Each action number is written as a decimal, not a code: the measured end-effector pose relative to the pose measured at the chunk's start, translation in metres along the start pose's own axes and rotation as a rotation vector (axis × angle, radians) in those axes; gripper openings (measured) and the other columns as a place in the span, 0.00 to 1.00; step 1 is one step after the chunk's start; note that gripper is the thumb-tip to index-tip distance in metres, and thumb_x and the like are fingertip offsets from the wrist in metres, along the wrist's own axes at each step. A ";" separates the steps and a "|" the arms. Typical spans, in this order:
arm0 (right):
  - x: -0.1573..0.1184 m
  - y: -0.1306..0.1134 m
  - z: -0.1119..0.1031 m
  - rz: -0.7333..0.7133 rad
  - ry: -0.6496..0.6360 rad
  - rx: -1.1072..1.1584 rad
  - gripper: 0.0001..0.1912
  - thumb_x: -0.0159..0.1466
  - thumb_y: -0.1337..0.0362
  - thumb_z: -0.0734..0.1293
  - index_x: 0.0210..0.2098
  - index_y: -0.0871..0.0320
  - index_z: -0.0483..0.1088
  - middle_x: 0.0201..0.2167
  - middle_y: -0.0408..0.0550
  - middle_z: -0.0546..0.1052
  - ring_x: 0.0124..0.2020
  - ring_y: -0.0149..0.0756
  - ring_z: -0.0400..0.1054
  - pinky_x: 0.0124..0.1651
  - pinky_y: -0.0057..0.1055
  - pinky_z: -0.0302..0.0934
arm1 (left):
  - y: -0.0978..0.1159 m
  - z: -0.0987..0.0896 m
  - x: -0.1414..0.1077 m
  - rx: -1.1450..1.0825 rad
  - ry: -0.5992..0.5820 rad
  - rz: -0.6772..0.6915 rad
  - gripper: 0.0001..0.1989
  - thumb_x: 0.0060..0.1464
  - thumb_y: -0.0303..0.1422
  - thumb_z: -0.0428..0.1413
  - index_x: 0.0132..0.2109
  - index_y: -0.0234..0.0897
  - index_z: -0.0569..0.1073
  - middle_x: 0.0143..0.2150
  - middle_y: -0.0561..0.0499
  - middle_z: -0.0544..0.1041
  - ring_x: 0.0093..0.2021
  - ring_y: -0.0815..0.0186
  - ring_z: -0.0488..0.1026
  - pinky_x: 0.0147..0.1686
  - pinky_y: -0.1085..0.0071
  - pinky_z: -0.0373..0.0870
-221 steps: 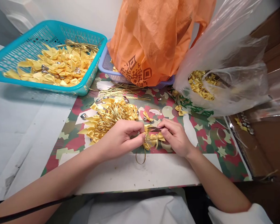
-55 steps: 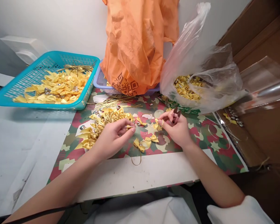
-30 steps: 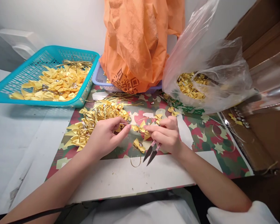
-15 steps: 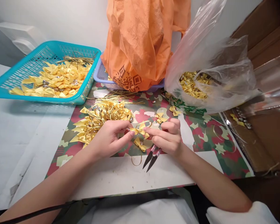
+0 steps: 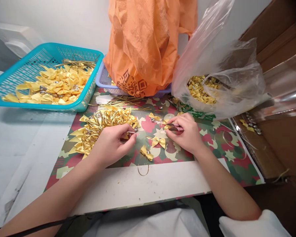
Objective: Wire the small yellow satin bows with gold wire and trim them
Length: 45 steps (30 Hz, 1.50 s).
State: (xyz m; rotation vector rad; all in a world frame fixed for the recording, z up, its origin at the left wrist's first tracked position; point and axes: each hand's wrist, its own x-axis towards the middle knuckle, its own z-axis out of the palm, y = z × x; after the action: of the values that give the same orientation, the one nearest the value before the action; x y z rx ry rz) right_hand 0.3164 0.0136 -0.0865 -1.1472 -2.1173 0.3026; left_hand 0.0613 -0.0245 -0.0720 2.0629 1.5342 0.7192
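Note:
My left hand is closed, with a thin white strip sticking out between thumb and fingers. It rests against a pile of yellow ribbon bows with gold wire ties. In my right hand are thread snips, their dark blades pointing left. The fingertips of that hand are at a small yellow bow; whether they grip it I cannot tell. Between the hands lies a loose bow, with another bow below it. A further bow lies above, near a silver bell-like piece.
A turquoise basket of yellow bows stands back left. Behind the mat stands an orange bag in a lilac basket. A clear plastic bag holding gold bows is back right. A gold wire loop lies near the front edge.
My hands have moved apart, and the bow that was between them lies on the mat. My right hand has moved up to another bow, and the snips have swung from pointing down to pointing left.

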 end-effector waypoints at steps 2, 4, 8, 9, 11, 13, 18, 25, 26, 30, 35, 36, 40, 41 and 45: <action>-0.002 0.002 0.004 0.019 -0.023 -0.012 0.16 0.54 0.70 0.69 0.21 0.55 0.56 0.28 0.44 0.77 0.33 0.40 0.65 0.38 0.37 0.58 | 0.000 0.000 0.000 0.000 -0.006 0.005 0.10 0.55 0.36 0.53 0.30 0.36 0.72 0.21 0.56 0.71 0.21 0.70 0.65 0.24 0.74 0.60; -0.003 0.001 0.009 0.060 0.009 0.032 0.15 0.56 0.71 0.68 0.21 0.55 0.56 0.26 0.44 0.76 0.29 0.37 0.65 0.33 0.34 0.57 | -0.001 0.001 -0.001 0.004 -0.005 0.008 0.10 0.55 0.36 0.53 0.30 0.36 0.73 0.21 0.55 0.71 0.21 0.70 0.66 0.24 0.74 0.60; -0.003 -0.008 0.015 0.193 0.071 0.248 0.19 0.58 0.70 0.68 0.19 0.55 0.53 0.26 0.43 0.76 0.25 0.33 0.67 0.27 0.30 0.56 | -0.001 0.001 0.000 0.007 -0.003 0.019 0.10 0.55 0.36 0.53 0.30 0.36 0.72 0.20 0.56 0.71 0.20 0.70 0.65 0.24 0.74 0.59; -0.003 -0.011 0.016 0.211 0.072 0.308 0.20 0.59 0.69 0.68 0.19 0.55 0.52 0.27 0.44 0.76 0.27 0.34 0.69 0.28 0.30 0.58 | -0.001 0.002 0.000 0.004 -0.005 0.023 0.10 0.55 0.36 0.53 0.30 0.36 0.72 0.20 0.56 0.71 0.20 0.71 0.65 0.24 0.74 0.59; -0.001 -0.015 0.018 0.225 0.075 0.395 0.20 0.61 0.68 0.67 0.20 0.55 0.51 0.32 0.47 0.77 0.34 0.36 0.73 0.34 0.32 0.64 | 0.000 0.002 0.000 0.002 -0.003 0.029 0.10 0.55 0.36 0.53 0.29 0.37 0.72 0.21 0.56 0.71 0.19 0.71 0.64 0.23 0.75 0.59; 0.002 -0.017 0.018 0.216 0.070 0.421 0.20 0.62 0.66 0.66 0.21 0.55 0.51 0.39 0.50 0.78 0.40 0.39 0.74 0.40 0.36 0.67 | 0.000 0.002 0.000 0.008 -0.004 0.026 0.10 0.55 0.36 0.53 0.29 0.37 0.72 0.21 0.56 0.71 0.19 0.71 0.64 0.23 0.75 0.59; 0.006 -0.003 0.002 0.158 0.230 0.209 0.17 0.61 0.65 0.66 0.22 0.54 0.53 0.38 0.51 0.77 0.39 0.40 0.73 0.39 0.36 0.67 | 0.001 0.001 0.000 0.017 -0.002 0.007 0.11 0.55 0.36 0.52 0.29 0.37 0.72 0.20 0.56 0.71 0.19 0.71 0.64 0.23 0.74 0.59; 0.005 0.020 -0.007 0.275 0.217 0.002 0.18 0.56 0.69 0.67 0.20 0.54 0.52 0.21 0.41 0.69 0.28 0.37 0.68 0.32 0.33 0.60 | 0.000 0.001 -0.001 0.015 0.007 0.028 0.11 0.56 0.37 0.53 0.30 0.37 0.73 0.21 0.55 0.73 0.20 0.70 0.65 0.23 0.75 0.60; 0.004 0.016 -0.005 0.288 0.233 0.115 0.19 0.57 0.69 0.67 0.20 0.54 0.50 0.21 0.42 0.70 0.29 0.36 0.70 0.33 0.33 0.61 | 0.000 0.002 -0.001 0.008 0.004 0.032 0.11 0.56 0.37 0.53 0.30 0.37 0.73 0.21 0.55 0.73 0.20 0.70 0.66 0.23 0.75 0.60; 0.002 -0.012 0.005 0.284 0.212 0.582 0.24 0.58 0.66 0.69 0.21 0.54 0.47 0.28 0.44 0.74 0.33 0.36 0.72 0.34 0.33 0.67 | 0.001 0.003 -0.002 -0.028 -0.037 0.052 0.12 0.57 0.39 0.53 0.33 0.36 0.75 0.25 0.54 0.77 0.23 0.70 0.69 0.26 0.75 0.63; -0.003 -0.033 0.012 0.254 0.146 0.744 0.26 0.59 0.59 0.71 0.21 0.54 0.47 0.28 0.44 0.73 0.29 0.33 0.70 0.27 0.31 0.67 | 0.002 0.003 -0.002 -0.018 -0.046 0.051 0.13 0.57 0.40 0.53 0.34 0.37 0.75 0.24 0.54 0.76 0.22 0.71 0.67 0.25 0.75 0.63; -0.004 -0.034 0.012 0.246 0.150 0.743 0.26 0.60 0.59 0.71 0.21 0.54 0.47 0.28 0.44 0.73 0.29 0.33 0.70 0.26 0.30 0.67 | 0.002 0.003 -0.002 -0.014 -0.043 0.049 0.12 0.57 0.40 0.53 0.33 0.37 0.75 0.23 0.55 0.75 0.21 0.71 0.66 0.25 0.75 0.62; -0.006 -0.032 0.011 0.233 0.144 0.761 0.24 0.62 0.57 0.68 0.23 0.54 0.48 0.30 0.44 0.71 0.29 0.32 0.68 0.30 0.33 0.69 | 0.001 0.004 -0.002 -0.003 -0.025 0.065 0.11 0.57 0.38 0.53 0.32 0.37 0.75 0.22 0.56 0.74 0.20 0.71 0.65 0.24 0.75 0.61; -0.007 -0.032 0.011 0.234 0.134 0.782 0.23 0.63 0.56 0.67 0.24 0.54 0.48 0.30 0.44 0.71 0.29 0.33 0.68 0.31 0.34 0.70 | 0.000 0.004 -0.002 -0.001 -0.020 0.070 0.11 0.57 0.38 0.53 0.32 0.37 0.75 0.22 0.55 0.74 0.20 0.71 0.65 0.25 0.75 0.61; -0.008 -0.031 0.010 0.210 0.120 0.859 0.16 0.66 0.57 0.62 0.28 0.53 0.49 0.32 0.44 0.70 0.32 0.35 0.69 0.38 0.38 0.69 | -0.001 0.005 -0.001 -0.005 -0.006 0.072 0.10 0.56 0.37 0.53 0.32 0.37 0.74 0.24 0.54 0.76 0.23 0.70 0.69 0.26 0.75 0.63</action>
State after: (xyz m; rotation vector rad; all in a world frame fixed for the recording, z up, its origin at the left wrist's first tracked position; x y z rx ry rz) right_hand 0.2930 -0.0093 -0.0819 -0.8188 -1.4851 1.0830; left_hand 0.0634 -0.0255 -0.0765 2.1236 1.4601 0.7419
